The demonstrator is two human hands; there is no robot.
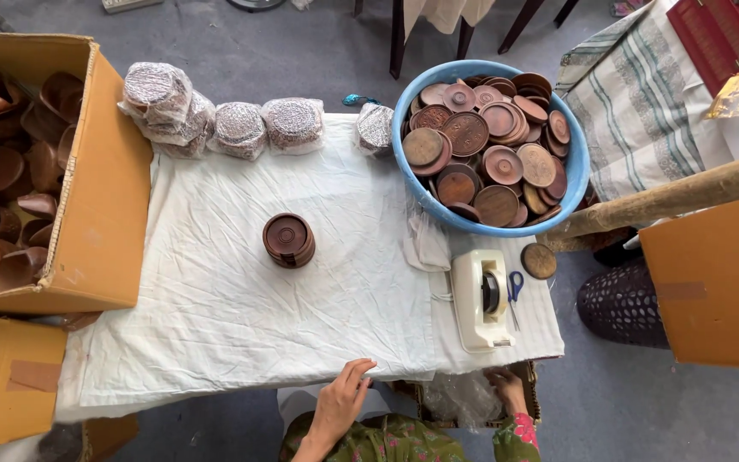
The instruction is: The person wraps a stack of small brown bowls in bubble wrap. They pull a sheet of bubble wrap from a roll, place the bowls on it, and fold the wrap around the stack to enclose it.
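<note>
- While my left hand [339, 402] lay flat and spread on the near edge of the white cloth [215, 299], it held nothing; I judged that a careless pull from it could have dragged the cloth and everything on it toward me.
- My right hand [506, 389] reached below the tabletop [540, 342] edge into a box of clear plastic [464, 398]; its fingers were hidden, so I could not tell whether it gripped anything.
- The small stack of brown wooden lidded bowls [289, 240] stood alone, well ahead of my left hand in the middle of the cloth. It looked liable to topple if the cloth were tugged.
- Just ahead of my right hand sat the white tape dispenser [481, 299] with blue-handled scissors [515, 287] beside it. I thought a quick upward lift of that hand could have knocked either off the edge.
- Farther ahead, the blue tub [570, 162] heaped with wooden lids overhung the tabletop's far right corner, and a loose lid [539, 261] lay near it; a jolt might have spilled them.
- The wrapped bundles [215, 120] lined the far edge, far from both hands, near the open cardboard box [104, 171].
</note>
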